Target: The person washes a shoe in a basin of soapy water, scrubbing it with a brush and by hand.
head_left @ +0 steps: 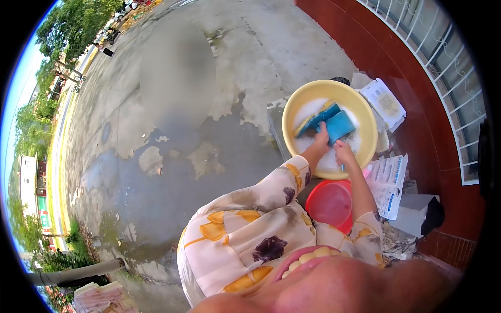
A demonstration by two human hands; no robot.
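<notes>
A pale yellow basin holds white suds. In it lies a wet blue item with two flat panels and a yellowish edge; I cannot make out its kind. My left hand reaches over the near rim and grips the lower middle of this item, thumb on top. Close beside it, my right hand is closed at the item's lower corner. A thin light-blue end pokes out below this fist, but the rest of what it holds is hidden.
A red basin stands nearer my knees. To the right are a white box, a printed sheet and a grey carton, beside a red wall with a white window grille. Wet concrete spreads left.
</notes>
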